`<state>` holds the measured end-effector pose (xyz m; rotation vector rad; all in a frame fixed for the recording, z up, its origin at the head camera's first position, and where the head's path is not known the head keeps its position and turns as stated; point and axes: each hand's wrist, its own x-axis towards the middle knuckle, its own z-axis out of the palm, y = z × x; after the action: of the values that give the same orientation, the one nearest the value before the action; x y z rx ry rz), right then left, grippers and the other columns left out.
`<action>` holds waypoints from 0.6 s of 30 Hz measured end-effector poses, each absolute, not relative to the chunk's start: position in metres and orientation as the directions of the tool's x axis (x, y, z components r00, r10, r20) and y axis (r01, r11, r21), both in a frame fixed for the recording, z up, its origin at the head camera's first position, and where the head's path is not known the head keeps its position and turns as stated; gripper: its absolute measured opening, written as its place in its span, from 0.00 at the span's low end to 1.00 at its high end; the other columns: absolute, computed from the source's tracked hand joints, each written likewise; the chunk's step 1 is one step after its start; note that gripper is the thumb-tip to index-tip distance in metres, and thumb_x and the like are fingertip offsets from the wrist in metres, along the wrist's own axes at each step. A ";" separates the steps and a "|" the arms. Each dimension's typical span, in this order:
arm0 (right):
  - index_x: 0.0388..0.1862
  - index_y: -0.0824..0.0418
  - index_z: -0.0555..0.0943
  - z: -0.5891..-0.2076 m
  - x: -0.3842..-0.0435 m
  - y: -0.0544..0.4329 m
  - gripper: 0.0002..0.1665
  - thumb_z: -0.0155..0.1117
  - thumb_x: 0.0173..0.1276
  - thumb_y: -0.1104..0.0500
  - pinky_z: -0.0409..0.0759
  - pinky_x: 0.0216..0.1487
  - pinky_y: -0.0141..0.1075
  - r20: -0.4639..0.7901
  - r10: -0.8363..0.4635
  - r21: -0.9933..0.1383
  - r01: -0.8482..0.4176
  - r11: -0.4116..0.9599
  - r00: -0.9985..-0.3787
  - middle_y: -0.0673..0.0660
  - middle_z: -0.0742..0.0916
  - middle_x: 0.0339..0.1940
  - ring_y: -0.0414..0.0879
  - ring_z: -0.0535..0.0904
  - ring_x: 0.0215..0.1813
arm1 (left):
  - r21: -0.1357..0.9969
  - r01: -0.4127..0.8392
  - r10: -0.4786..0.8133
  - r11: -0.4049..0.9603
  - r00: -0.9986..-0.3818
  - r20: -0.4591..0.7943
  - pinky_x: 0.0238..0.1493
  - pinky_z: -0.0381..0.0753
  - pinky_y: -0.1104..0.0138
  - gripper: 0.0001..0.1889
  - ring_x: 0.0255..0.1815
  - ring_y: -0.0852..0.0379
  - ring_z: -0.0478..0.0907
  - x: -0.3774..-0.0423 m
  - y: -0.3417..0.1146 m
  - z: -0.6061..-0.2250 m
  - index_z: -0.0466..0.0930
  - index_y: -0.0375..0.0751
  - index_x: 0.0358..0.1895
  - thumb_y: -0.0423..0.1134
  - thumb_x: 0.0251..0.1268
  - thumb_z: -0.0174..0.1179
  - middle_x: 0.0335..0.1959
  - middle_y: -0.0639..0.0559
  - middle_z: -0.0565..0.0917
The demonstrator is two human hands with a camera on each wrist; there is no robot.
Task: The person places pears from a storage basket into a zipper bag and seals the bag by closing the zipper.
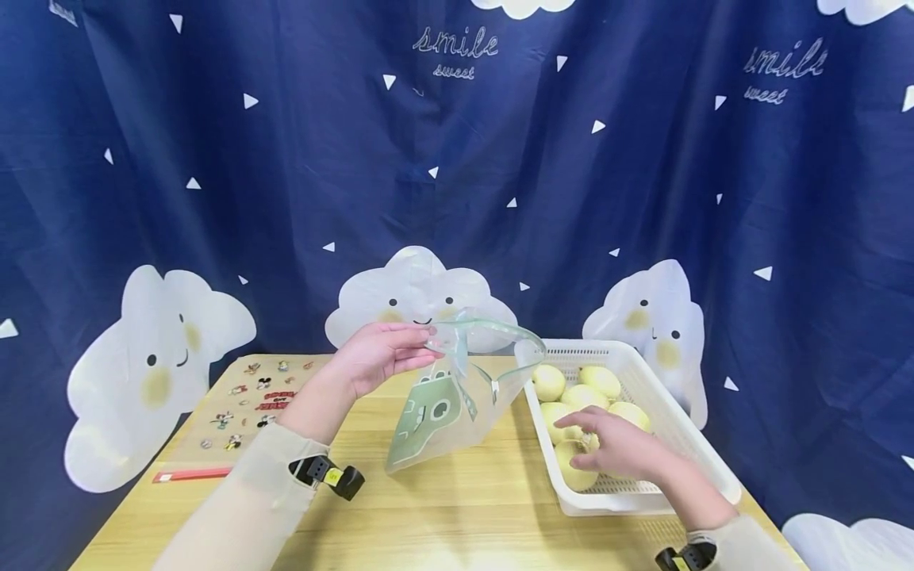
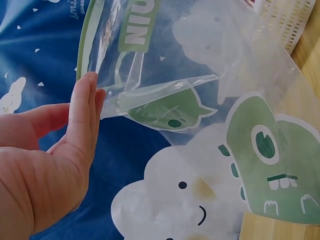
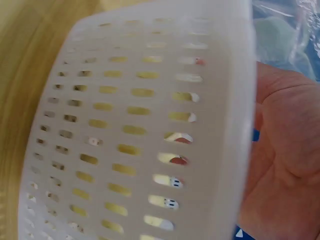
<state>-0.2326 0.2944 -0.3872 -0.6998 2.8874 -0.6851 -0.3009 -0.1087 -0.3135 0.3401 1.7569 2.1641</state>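
My left hand (image 1: 378, 357) pinches the rim of a clear zip bag (image 1: 428, 420) with a green cartoon monster print. The bag hangs tilted above the table, its mouth spread wide toward the right. In the left wrist view, thumb and straight fingers meet at the bag's edge (image 2: 87, 45). Over a white plastic basket (image 1: 693, 444) hovers my right hand (image 1: 621, 444), fingers spread and slightly bent. Under it lie several pale yellow round fruits (image 1: 585, 396), apples or pears. Whether the fingertips touch one cannot be told; the basket wall (image 3: 225, 125) hides them in the right wrist view.
The wooden table (image 1: 428, 515) carries a beige sheet with small cartoon figures (image 1: 243, 396) on the left. A red strip (image 1: 193, 474) lies along its near edge. Behind the table hangs a dark blue curtain (image 1: 464, 198) with clouds.
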 end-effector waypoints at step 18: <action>0.61 0.59 0.90 -0.399 -0.237 0.288 0.38 0.80 0.46 0.73 0.87 0.47 0.36 -0.046 -0.535 -0.347 -0.489 0.800 -0.844 0.57 0.88 0.53 0.43 0.82 0.47 | 0.972 -0.102 0.358 -0.211 -0.934 -0.020 0.49 0.93 0.72 0.24 0.40 0.59 0.94 -0.299 -0.110 -0.308 0.69 0.18 0.75 0.27 0.84 0.56 0.39 0.51 0.93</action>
<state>-0.2365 0.2877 -0.3994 -0.8136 2.8454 -0.4901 -0.2991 -0.1099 -0.3082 0.3011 1.7537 2.2163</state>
